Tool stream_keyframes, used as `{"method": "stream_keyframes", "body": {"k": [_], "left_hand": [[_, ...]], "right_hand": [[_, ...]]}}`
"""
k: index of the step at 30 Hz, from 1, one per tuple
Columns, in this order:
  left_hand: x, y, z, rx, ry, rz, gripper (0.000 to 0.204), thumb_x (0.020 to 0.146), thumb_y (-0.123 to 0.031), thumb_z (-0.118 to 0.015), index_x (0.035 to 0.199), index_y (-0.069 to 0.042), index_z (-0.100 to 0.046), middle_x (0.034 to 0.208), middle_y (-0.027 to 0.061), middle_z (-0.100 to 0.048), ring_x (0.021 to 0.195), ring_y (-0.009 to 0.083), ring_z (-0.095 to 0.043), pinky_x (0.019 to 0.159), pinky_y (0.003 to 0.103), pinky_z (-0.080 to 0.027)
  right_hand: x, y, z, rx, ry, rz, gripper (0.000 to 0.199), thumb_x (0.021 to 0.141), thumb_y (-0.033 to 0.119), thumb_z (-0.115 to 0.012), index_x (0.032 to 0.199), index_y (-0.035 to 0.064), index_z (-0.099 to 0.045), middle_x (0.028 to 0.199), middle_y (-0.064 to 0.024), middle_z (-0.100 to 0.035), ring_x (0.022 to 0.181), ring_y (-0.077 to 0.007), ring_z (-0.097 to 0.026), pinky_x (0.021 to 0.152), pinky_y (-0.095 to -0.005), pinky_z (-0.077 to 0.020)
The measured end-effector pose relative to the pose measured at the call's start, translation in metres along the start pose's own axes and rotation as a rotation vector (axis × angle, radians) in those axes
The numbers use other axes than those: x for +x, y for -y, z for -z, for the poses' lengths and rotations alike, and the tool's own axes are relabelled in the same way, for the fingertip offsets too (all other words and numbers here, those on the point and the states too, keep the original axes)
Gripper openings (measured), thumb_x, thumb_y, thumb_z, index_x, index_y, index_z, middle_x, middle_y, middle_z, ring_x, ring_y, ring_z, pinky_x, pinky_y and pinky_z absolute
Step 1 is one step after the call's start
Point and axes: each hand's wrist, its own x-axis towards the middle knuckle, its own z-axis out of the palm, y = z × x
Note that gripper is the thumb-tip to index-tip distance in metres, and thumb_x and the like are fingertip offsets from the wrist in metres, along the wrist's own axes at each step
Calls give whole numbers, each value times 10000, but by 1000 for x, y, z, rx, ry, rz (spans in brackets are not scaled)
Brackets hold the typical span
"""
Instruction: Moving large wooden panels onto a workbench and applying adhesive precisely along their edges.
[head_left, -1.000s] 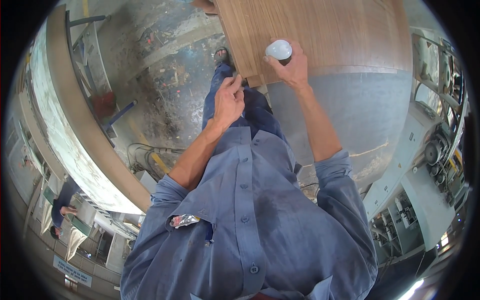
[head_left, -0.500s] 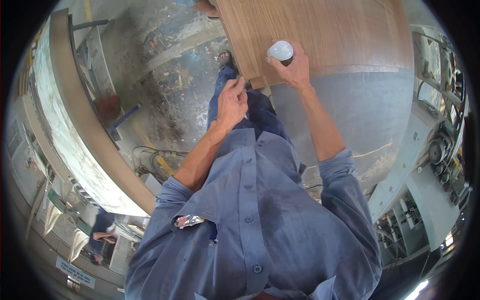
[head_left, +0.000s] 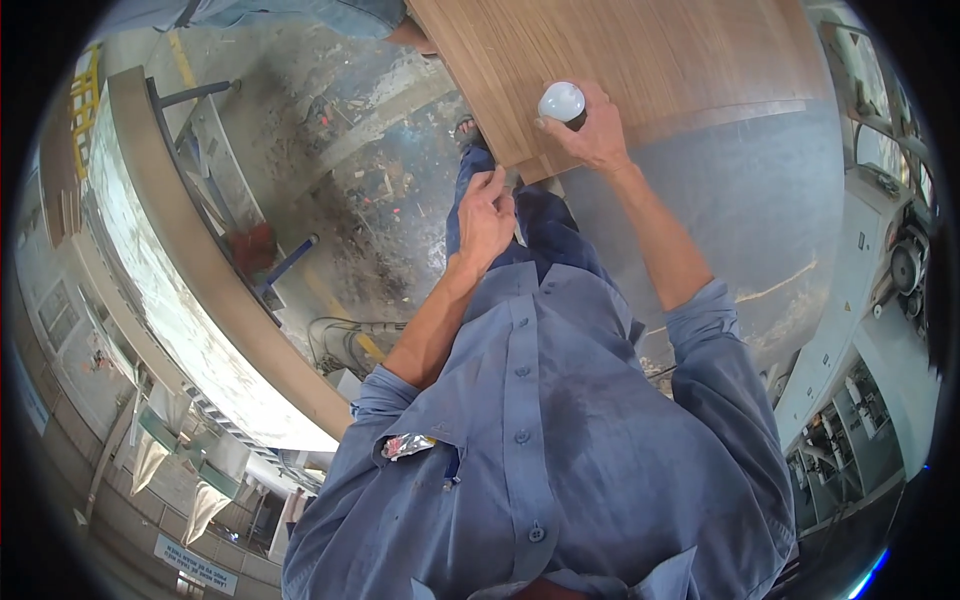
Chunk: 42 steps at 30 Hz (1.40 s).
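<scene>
A wood-grain board [head_left: 660, 60] lies before me, its near corner close to my legs. On its near part, my right hand [head_left: 604, 138] is wrapped round a round object with a glossy white domed top [head_left: 562, 101] and a darker part beneath; its exact kind does not show. My left hand [head_left: 487, 220] is just off the board's near corner, in front of my thighs. Its fingers are curled together, and whatever may be in them is hidden.
A grey surface [head_left: 740, 200] adjoins the board's near side. Another person's bare foot and blue clothing [head_left: 340, 15] appear at the far left edge. To the left runs a long bench [head_left: 190, 270] with a pale top; grey machine cabinets [head_left: 835, 290] stand right.
The whole view has shifted, so most things sit further right. More of the other person's clothing shows at the top. My right hand keeps its grip on the white-topped object.
</scene>
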Motion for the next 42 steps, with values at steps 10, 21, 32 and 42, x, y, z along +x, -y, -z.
{"method": "stream_keyframes", "body": {"k": [10, 21, 32, 42], "left_hand": [[0, -3, 1, -117, -56, 8, 380, 747, 8, -549, 1124, 39, -581, 982, 174, -578, 824, 308, -599, 702, 340, -493], [10, -13, 6, -187, -95, 137, 380, 779, -28, -574, 1157, -49, -601, 1055, 140, -582, 885, 208, -621, 725, 285, -531], [41, -2, 8, -243, -140, 465, 374, 838, -339, -591, 833, 29, -661, 756, 89, -659, 657, 136, -591, 639, 279, -485], [10, -11, 7, -142, -205, 108, 598, 630, -159, -779, 1146, 17, -533, 1044, 223, -549, 907, 356, -573, 793, 385, -478]], "right_hand": [[-1, 3, 2, 15, 9, 1, 578, 657, 398, -760, 1081, 51, -574, 1025, -135, -607, 989, -314, -559, 873, -395, -438], [-2, 3, 4, 63, 37, -37, 585, 650, 370, -752, 1092, 37, -560, 1037, -148, -600, 1004, -346, -548, 880, -413, -434], [-2, 4, 7, 8, 38, -91, 578, 651, 367, -740, 1091, 33, -569, 1030, -148, -607, 992, -333, -562, 873, -397, -439], [-56, 19, 24, 127, 7, -194, 478, 657, 289, -750, 999, 16, -555, 847, -119, -650, 802, -216, -634, 751, -329, -482]]}}
